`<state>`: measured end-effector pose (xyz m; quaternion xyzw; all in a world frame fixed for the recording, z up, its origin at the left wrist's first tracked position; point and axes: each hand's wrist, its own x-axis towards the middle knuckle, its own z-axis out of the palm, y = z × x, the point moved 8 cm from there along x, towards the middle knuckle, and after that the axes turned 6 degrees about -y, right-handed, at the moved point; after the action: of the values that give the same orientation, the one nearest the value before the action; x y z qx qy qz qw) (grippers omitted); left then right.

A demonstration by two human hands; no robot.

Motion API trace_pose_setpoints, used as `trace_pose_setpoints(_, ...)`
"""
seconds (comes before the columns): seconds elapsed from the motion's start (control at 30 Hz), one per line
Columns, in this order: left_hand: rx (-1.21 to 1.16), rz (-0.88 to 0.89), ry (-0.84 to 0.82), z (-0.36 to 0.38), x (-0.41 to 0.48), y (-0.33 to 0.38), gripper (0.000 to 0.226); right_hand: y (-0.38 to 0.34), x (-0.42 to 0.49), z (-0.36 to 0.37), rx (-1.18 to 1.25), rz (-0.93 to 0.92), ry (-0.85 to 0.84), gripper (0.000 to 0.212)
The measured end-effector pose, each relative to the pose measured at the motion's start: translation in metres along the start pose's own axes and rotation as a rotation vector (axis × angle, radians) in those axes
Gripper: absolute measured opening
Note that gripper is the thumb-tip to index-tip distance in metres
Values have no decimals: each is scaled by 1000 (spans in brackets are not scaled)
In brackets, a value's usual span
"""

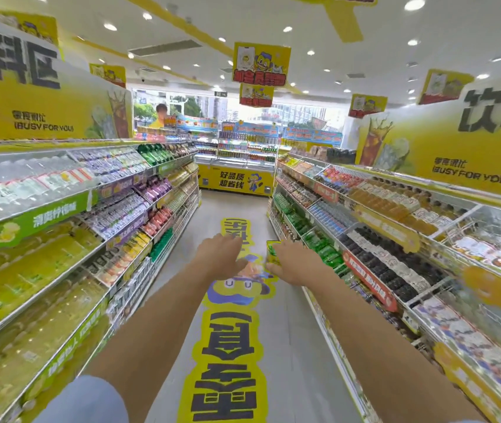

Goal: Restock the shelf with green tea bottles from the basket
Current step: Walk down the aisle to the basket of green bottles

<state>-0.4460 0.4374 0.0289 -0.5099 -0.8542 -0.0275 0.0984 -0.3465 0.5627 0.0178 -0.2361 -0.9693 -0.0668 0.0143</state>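
Sleeves: pale blue short sleeve edges are seen at the bottom, with both bare forearms stretched forward down the aisle
Left hand (219, 254): held palm down with fingers spread loosely, nothing gripped, just beside the other hand
Right hand (292, 261): closed around a green and yellow labelled tea bottle (274, 252), of which only the part left of the fingers is shown
Floor: a long yellow floor sticker with black characters and a blue cartoon figure (234, 346) is laid along the grey aisle beneath the arms
Left shelving (60, 248): white metal tiers are packed with yellow-green, clear and purple drinks
Right shelving (395, 254): tiers are filled with green, dark and orange bottles; the held bottle is near its lower green rows
Far end: a yellow chest freezer (234, 180) is set across the aisle, well apart from the hands
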Motion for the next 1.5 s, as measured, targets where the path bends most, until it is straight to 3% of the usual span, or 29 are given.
trace_pose_setpoints(0.53,-21,36,-10,60,209,-101,55,34,236,16,7,22,75,62)
trace_pose_setpoints(0.7,-2,12,22,75,307,-136,52,62,336,24,7,2,55,59)
trace_pose_setpoints(0.97,25,20,98,67,488,-174,51,125,510,2,-8,-47,157,57)
trace_pose_setpoints(1.5,-21,4,34,176,757,-285,48,179,803,74,-41,-49,52,62)
